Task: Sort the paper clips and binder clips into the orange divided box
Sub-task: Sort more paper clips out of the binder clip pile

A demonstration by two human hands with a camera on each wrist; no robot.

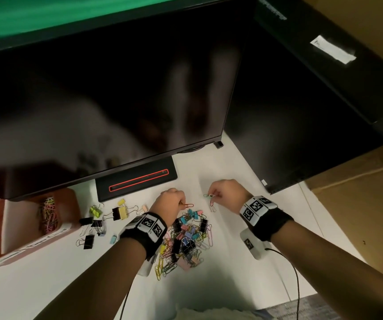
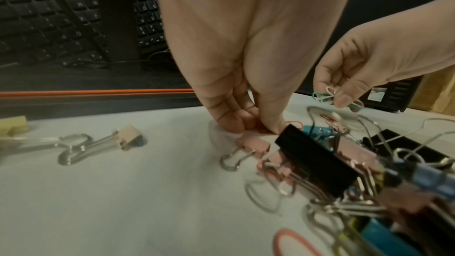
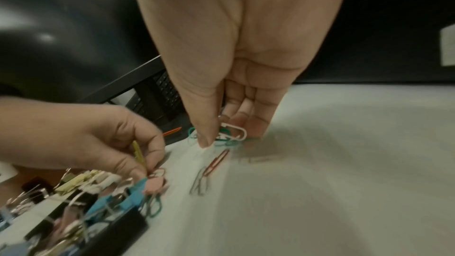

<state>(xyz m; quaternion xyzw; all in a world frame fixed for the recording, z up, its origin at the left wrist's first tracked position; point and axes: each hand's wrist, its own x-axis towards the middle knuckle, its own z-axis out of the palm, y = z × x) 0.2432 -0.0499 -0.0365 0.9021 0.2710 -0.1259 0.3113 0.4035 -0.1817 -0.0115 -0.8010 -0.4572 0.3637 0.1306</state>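
A mixed pile of coloured paper clips and binder clips (image 1: 185, 236) lies on the white desk. My left hand (image 1: 180, 202) sits at the pile's far edge, fingertips (image 2: 246, 124) down on the desk, pinching paper clips, among them a yellow paper clip (image 3: 138, 153) and an orange paper clip (image 1: 187, 205). My right hand (image 1: 214, 195) hovers just to the right, pinching green and white paper clips (image 3: 234, 131). A red paper clip (image 3: 218, 161) lies under it. The orange divided box (image 1: 70, 204) stands far left; several paper clips (image 1: 48, 214) lie in one compartment.
Loose black and yellow binder clips (image 1: 107, 215) lie between the box and the pile. A monitor stand base (image 1: 137, 181) sits behind the hands, under a large dark monitor (image 1: 116, 100). A black tower (image 1: 301, 112) stands right. A cable (image 1: 295, 273) trails from my right wrist.
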